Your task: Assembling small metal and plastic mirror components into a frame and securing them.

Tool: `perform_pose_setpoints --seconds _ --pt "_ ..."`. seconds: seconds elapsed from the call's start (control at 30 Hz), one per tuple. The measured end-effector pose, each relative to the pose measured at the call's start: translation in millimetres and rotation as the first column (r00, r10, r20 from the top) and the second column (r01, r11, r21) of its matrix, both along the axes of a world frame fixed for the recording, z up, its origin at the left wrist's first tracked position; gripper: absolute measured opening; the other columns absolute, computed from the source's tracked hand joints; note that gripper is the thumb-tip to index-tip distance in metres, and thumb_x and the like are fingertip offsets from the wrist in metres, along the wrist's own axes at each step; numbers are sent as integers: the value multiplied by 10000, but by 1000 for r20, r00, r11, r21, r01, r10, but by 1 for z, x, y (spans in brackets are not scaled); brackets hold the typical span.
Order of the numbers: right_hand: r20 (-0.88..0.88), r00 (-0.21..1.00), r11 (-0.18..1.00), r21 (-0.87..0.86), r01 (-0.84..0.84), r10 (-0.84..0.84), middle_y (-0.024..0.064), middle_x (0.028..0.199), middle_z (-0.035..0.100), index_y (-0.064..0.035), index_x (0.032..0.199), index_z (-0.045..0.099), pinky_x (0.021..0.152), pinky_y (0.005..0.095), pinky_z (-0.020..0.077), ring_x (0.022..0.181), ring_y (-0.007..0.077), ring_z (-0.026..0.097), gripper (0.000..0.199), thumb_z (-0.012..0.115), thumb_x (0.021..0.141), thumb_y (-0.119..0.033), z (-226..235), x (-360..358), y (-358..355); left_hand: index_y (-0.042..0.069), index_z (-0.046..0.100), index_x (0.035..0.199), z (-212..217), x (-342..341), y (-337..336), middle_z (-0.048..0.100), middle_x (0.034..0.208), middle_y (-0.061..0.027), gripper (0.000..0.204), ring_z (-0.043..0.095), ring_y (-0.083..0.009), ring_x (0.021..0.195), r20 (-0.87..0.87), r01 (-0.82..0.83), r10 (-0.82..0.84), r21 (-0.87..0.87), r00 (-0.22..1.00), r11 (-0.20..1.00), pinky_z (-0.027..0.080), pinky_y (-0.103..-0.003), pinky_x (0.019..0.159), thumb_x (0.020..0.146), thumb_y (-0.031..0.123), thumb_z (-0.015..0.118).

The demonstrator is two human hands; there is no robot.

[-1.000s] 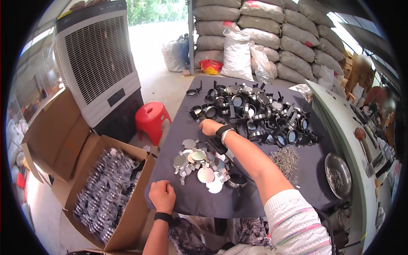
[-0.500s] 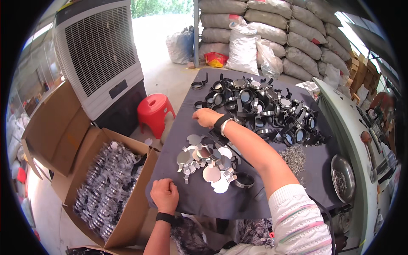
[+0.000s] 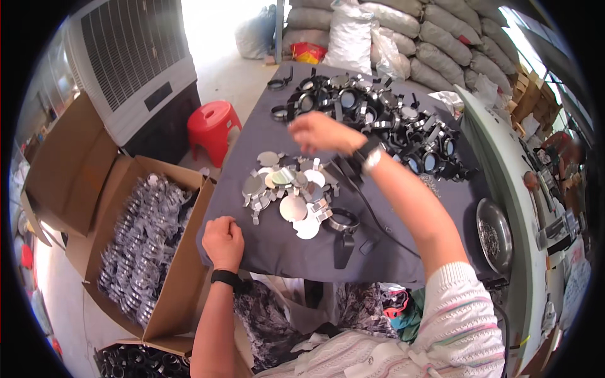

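My left hand [image 3: 223,244] rests as a fist at the table's near left corner; its inside is hidden. My right hand [image 3: 324,133] hovers over the table, slightly blurred, its fingers apart with nothing visible in them. Just beyond it spreads a heap of black ring-shaped parts [image 3: 348,99] with bent tabs, some with pale round faces. Nearer me lies a loose pile of silver discs with small tabs [image 3: 293,208]. A single black ring with a wide flat tab [image 3: 343,251] lies beside those discs, near the front edge.
An open cardboard box [image 3: 183,252] of plastic-wrapped round parts stands left of the table. Behind it are a red stool [image 3: 213,120] and a large air cooler [image 3: 135,57]. A metal bowl [image 3: 495,242] of small pieces sits at the right. A black cable [image 3: 378,220] crosses the table.
My right hand has moved rightward from the table's left edge, and its fingers have spread. The left fist stays in place on the table. The whole view has tilted downward.
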State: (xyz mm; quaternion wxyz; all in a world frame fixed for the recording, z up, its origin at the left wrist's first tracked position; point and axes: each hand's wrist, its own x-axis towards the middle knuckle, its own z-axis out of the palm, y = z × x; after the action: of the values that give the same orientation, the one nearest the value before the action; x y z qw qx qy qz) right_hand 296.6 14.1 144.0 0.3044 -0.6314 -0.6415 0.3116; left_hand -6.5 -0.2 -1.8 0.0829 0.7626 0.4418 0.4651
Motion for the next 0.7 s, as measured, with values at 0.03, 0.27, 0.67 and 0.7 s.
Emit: perform_pose_setpoints --seconds 0.03,0.27,0.67,0.7 --pt "-13 1000 1000 -1 -4 4 77 884 642 58 1137 569 627 273 520 715 149 630 311 567 874 -107 4 -4 -30 85 609 735 -2 3 0 571 677 -90 19 554 -292 681 -16 2 -2 6 1000 1000 449 -405 610 728 68 604" --pt "355 867 906 362 218 -350 179 783 639 5 947 613 640 393 494 731 329 632 231 649 814 -180 -17 -60 -199 89 626 723 1 -4 -13 578 658 -81 18 564 -281 661 -52 2 -3 -2 999 1000 452 -408 604 710 102 625" --pt "252 773 811 251 529 -582 212 684 633 54 769 601 679 468 495 686 412 629 398 657 813 -338 -101 -85 -230 205 340 1421 76 67 -82 284 1446 -222 881 334 -481 1261 -497 317 -374 -199 783 927 387 -509 979 683 426 768" --pt "91 803 803 177 569 -589 195 644 627 52 754 591 652 446 502 642 377 638 361 660 810 -298 -106 -83 -224 255 321 1429 80 75 -87 233 1475 -213 891 305 -495 1279 -598 236 -351 -265 720 935 400 -546 958 677 427 766"
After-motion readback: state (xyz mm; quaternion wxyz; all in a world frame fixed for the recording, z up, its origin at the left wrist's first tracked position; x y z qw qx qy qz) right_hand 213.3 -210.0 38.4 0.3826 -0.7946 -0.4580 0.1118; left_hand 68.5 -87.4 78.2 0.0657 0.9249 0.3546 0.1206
